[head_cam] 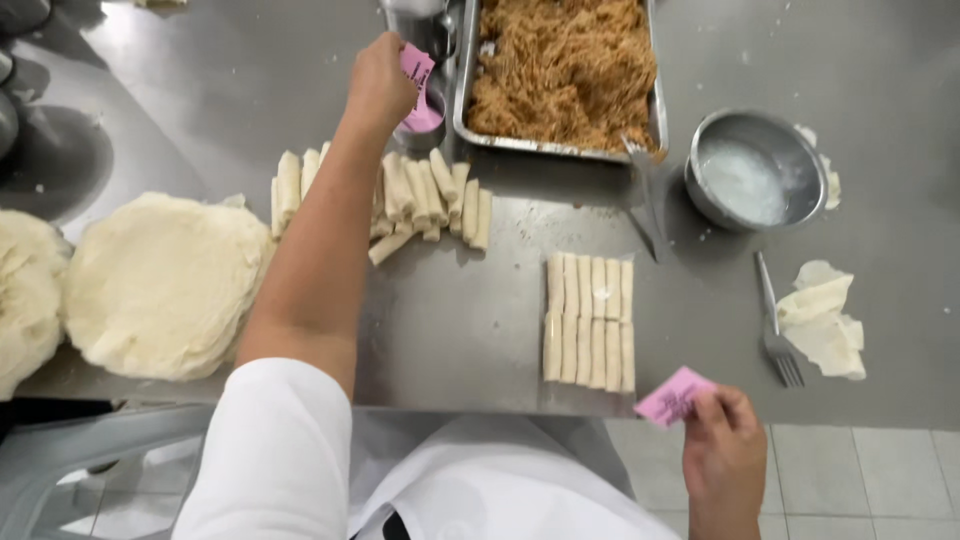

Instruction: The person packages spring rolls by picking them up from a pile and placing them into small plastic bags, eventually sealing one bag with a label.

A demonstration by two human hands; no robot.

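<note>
Left hand [378,85] extended far forward, pinched on small pink paper slip [416,68] above small metal cup [424,118]. Right hand [722,455] drawn back near surface [460,320] edge, pinched on second pink paper slip [675,396].

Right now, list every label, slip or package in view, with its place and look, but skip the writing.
Pink paper slip: pinched in the right hand at the steel table's near edge; rectangular, dark print.
Second pink paper slip: in the left hand, over a small metal cup beside the tray of shredded brown filling.
No screens or signs.
</note>
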